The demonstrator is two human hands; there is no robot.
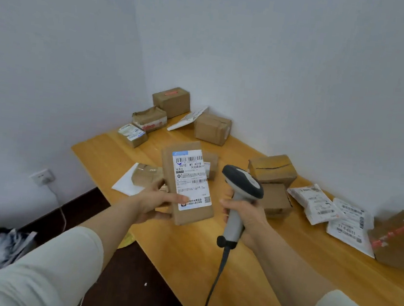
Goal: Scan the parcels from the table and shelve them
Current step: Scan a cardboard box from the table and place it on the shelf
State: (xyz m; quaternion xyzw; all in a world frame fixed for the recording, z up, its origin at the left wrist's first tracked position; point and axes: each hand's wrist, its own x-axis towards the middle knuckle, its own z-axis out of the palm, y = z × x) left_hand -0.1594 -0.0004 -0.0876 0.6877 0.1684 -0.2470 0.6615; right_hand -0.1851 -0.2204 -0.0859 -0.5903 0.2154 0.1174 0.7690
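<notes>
- Head view, centre of the frame: we see the left hand [157,202] gripping a flat brown parcel [190,217] by its lower left edge, thumb across the front. It is held up above the table [208,266] with its white shipping label [191,179] facing us.
- Just right of it, the right hand [242,212] is wrapped round the grip of a grey handheld scanner [243,182], whose head tilts toward the parcel. Scanner and parcel are near but apart. Its cable [216,280] hangs toward the bottom of the frame.
- We cannot tell whether the scan has registered: no beam or light shows on the label.
- Across the upper centre and right of the frame, many parcels lie on the table: cardboard boxes [171,101] by the wall corner, white mailer bags [316,203], and a larger taped box [402,241] at the right edge.
- No shelf is in view, so we cannot say how many are shelved.
- We judge the task far from done: this parcel is at the scan step, its shelving is to come, and the others on the table await both.
</notes>
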